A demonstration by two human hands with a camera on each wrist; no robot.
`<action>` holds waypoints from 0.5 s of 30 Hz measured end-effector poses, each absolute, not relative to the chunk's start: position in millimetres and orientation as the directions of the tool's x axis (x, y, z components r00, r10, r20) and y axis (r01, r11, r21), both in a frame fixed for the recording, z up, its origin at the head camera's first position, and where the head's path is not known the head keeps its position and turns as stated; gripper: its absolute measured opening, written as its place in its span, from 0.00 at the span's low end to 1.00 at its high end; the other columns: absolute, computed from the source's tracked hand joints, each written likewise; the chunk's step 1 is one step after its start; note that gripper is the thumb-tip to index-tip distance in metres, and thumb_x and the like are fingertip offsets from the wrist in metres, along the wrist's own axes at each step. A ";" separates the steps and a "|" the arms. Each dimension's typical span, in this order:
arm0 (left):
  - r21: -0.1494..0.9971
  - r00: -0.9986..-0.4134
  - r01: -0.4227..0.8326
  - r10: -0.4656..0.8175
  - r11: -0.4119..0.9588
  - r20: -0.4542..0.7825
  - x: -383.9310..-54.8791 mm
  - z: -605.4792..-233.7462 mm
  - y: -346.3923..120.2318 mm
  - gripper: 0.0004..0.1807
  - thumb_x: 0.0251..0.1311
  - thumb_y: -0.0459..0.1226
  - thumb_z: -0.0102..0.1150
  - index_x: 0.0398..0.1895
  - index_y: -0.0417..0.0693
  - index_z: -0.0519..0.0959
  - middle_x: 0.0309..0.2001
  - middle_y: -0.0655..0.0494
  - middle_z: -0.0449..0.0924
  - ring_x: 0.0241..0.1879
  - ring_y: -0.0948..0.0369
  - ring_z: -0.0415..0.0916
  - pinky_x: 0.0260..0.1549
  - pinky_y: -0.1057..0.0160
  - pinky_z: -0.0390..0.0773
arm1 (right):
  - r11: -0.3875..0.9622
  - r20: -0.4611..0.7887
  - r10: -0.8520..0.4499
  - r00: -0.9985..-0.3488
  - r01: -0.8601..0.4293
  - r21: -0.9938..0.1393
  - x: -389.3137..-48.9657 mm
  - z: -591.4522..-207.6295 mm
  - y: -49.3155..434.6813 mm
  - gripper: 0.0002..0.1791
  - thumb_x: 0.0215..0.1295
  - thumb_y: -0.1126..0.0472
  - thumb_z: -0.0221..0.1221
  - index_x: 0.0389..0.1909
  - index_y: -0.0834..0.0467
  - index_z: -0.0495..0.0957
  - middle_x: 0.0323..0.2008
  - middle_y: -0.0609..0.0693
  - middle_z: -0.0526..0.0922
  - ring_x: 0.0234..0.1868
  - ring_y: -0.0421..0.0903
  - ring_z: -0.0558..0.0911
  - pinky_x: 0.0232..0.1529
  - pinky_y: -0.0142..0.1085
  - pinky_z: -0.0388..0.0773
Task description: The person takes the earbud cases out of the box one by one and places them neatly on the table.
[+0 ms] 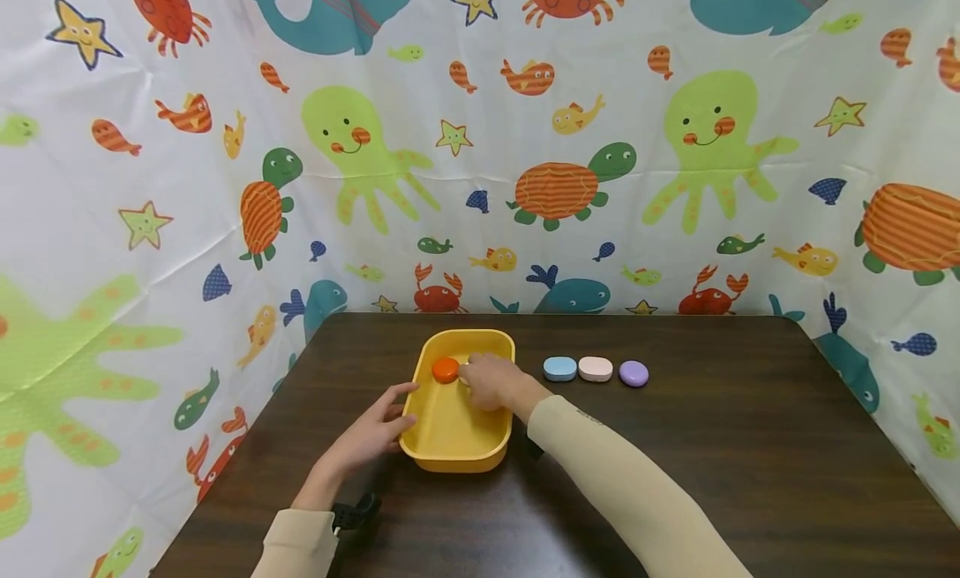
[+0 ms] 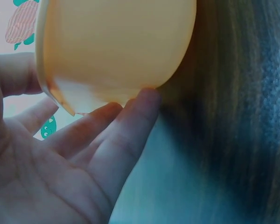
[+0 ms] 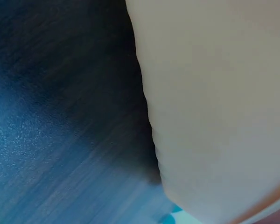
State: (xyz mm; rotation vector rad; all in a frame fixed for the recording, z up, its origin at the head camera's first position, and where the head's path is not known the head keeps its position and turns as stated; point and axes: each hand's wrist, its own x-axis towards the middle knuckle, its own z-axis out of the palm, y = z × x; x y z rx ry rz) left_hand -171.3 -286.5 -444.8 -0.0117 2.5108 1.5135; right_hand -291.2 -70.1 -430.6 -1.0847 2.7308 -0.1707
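A yellow tub (image 1: 455, 464) stands on the table's left half. My left hand (image 1: 371, 432) holds its left side. In the left wrist view, that hand's thumb passes behind the tub's rim (image 2: 41, 70), with several fingers against the outer wall. A round orange-red piece (image 1: 446, 370), like a small soap bar, lies inside toward the far end. Right beside it my right hand (image 1: 495, 380) reaches into the tub, fingers curled down around a small pale yellow piece (image 1: 466, 381), mostly hidden by the hand. The right wrist view shows mainly a cream sleeve (image 3: 214, 107).
To the tub's right sit a blue oval piece (image 1: 560, 369), a pink oval piece (image 1: 596, 369) and a purple round piece (image 1: 633, 373) in a row. The dark wooden table (image 1: 750, 445) meets a sea-animal curtain (image 1: 480, 170) at the back and sides.
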 end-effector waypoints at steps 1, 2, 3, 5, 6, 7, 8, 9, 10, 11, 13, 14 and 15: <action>0.873 -0.978 -0.116 0.099 0.473 -0.184 -171.2 -444.7 -286.3 0.31 0.75 0.38 0.52 0.77 0.53 0.57 0.72 0.32 0.62 0.61 0.43 0.75 0.56 0.45 0.80 | 0.721 -0.140 -0.692 -0.708 -0.669 -0.179 -291.4 -431.1 -70.4 0.17 0.72 0.55 0.60 0.60 0.52 0.79 0.46 0.49 0.76 0.45 0.48 0.73 0.54 0.40 0.77; 0.872 -0.978 -0.119 0.095 0.475 -0.185 -170.9 -444.7 -286.2 0.31 0.75 0.38 0.52 0.77 0.53 0.57 0.72 0.33 0.62 0.61 0.43 0.75 0.56 0.45 0.80 | 0.719 -0.139 -0.694 -0.706 -0.672 -0.178 -291.1 -431.1 -70.5 0.17 0.72 0.56 0.60 0.60 0.52 0.79 0.47 0.49 0.76 0.45 0.48 0.74 0.53 0.40 0.78; 0.872 -0.978 -0.122 0.093 0.475 -0.187 -170.9 -444.7 -286.2 0.31 0.75 0.38 0.52 0.77 0.53 0.57 0.72 0.33 0.62 0.61 0.43 0.76 0.55 0.45 0.80 | 0.716 -0.136 -0.697 -0.704 -0.675 -0.180 -290.7 -430.9 -70.7 0.17 0.72 0.56 0.60 0.60 0.51 0.79 0.47 0.49 0.76 0.45 0.48 0.74 0.53 0.40 0.78; 0.872 -0.978 -0.125 0.091 0.474 -0.190 -170.8 -444.6 -286.2 0.31 0.75 0.38 0.52 0.77 0.53 0.57 0.72 0.32 0.62 0.60 0.44 0.76 0.55 0.45 0.80 | 0.711 -0.133 -0.702 -0.700 -0.678 -0.184 -289.7 -431.0 -71.3 0.17 0.72 0.55 0.60 0.59 0.51 0.79 0.48 0.49 0.77 0.46 0.48 0.75 0.54 0.41 0.78; 0.873 -0.978 -0.126 0.091 0.472 -0.190 -170.6 -444.6 -286.2 0.31 0.75 0.38 0.52 0.77 0.53 0.57 0.72 0.32 0.62 0.60 0.44 0.76 0.55 0.45 0.80 | 0.712 -0.134 -0.700 -0.701 -0.675 -0.191 -288.7 -430.9 -71.6 0.18 0.72 0.55 0.60 0.60 0.51 0.79 0.51 0.50 0.77 0.49 0.49 0.75 0.57 0.42 0.78; 0.873 -0.977 -0.127 0.091 0.470 -0.191 -170.4 -444.8 -286.4 0.31 0.75 0.38 0.53 0.77 0.54 0.57 0.72 0.33 0.62 0.60 0.44 0.76 0.55 0.45 0.80 | 0.716 -0.137 -0.697 -0.704 -0.669 -0.199 -288.3 -431.1 -72.3 0.18 0.71 0.54 0.61 0.60 0.50 0.80 0.52 0.50 0.77 0.50 0.49 0.75 0.59 0.43 0.77; 0.875 -0.977 -0.128 0.091 0.468 -0.191 -170.3 -444.9 -286.5 0.31 0.75 0.38 0.53 0.77 0.54 0.57 0.71 0.32 0.62 0.59 0.45 0.77 0.55 0.46 0.80 | 0.719 -0.141 -0.692 -0.708 -0.663 -0.207 -287.5 -431.2 -72.9 0.19 0.70 0.54 0.62 0.60 0.50 0.80 0.55 0.50 0.77 0.52 0.49 0.75 0.61 0.45 0.76; 0.876 -0.977 -0.126 0.094 0.465 -0.190 -170.4 -445.1 -286.6 0.31 0.75 0.38 0.53 0.77 0.54 0.57 0.71 0.32 0.63 0.59 0.45 0.77 0.55 0.46 0.80 | 0.722 -0.147 -0.689 -0.709 -0.658 -0.213 -286.7 -431.3 -73.7 0.19 0.70 0.54 0.62 0.61 0.49 0.80 0.57 0.51 0.76 0.53 0.49 0.75 0.63 0.45 0.75; 0.877 -0.977 -0.125 0.096 0.464 -0.190 -170.5 -445.2 -286.7 0.31 0.75 0.39 0.53 0.77 0.53 0.57 0.71 0.32 0.63 0.59 0.45 0.77 0.55 0.46 0.80 | 0.726 -0.153 -0.686 -0.711 -0.653 -0.218 -286.0 -431.7 -74.5 0.20 0.69 0.53 0.63 0.61 0.49 0.80 0.59 0.51 0.75 0.54 0.49 0.75 0.64 0.45 0.74; 0.879 -0.977 -0.123 0.097 0.461 -0.188 -170.6 -445.3 -286.8 0.31 0.75 0.39 0.53 0.77 0.53 0.57 0.71 0.32 0.63 0.58 0.45 0.77 0.55 0.46 0.81 | 0.728 -0.158 -0.683 -0.713 -0.649 -0.221 -285.1 -432.0 -75.2 0.21 0.68 0.53 0.64 0.61 0.48 0.80 0.60 0.51 0.75 0.54 0.49 0.75 0.65 0.45 0.74; 0.880 -0.977 -0.121 0.101 0.459 -0.186 -171.0 -445.5 -287.0 0.31 0.75 0.39 0.53 0.77 0.53 0.57 0.70 0.32 0.64 0.58 0.45 0.78 0.54 0.46 0.81 | 0.723 -0.163 -0.689 -0.706 -0.656 -0.215 -283.7 -432.4 -77.0 0.21 0.68 0.54 0.64 0.62 0.47 0.80 0.61 0.51 0.74 0.53 0.48 0.76 0.64 0.43 0.75; 0.881 -0.977 -0.118 0.103 0.458 -0.185 -171.3 -445.4 -287.1 0.31 0.75 0.39 0.53 0.77 0.53 0.57 0.70 0.32 0.64 0.58 0.46 0.78 0.54 0.46 0.81 | 0.718 -0.162 -0.695 -0.700 -0.664 -0.210 -282.6 -432.3 -77.9 0.22 0.69 0.54 0.64 0.62 0.47 0.79 0.62 0.51 0.73 0.53 0.48 0.76 0.64 0.43 0.75; 0.882 -0.977 -0.116 0.105 0.458 -0.183 -171.4 -445.3 -287.2 0.31 0.75 0.38 0.53 0.77 0.53 0.57 0.70 0.32 0.64 0.58 0.46 0.78 0.54 0.46 0.81 | 0.711 -0.162 -0.702 -0.693 -0.672 -0.206 -281.8 -432.2 -78.6 0.21 0.69 0.54 0.63 0.62 0.47 0.79 0.61 0.51 0.73 0.52 0.48 0.76 0.63 0.42 0.75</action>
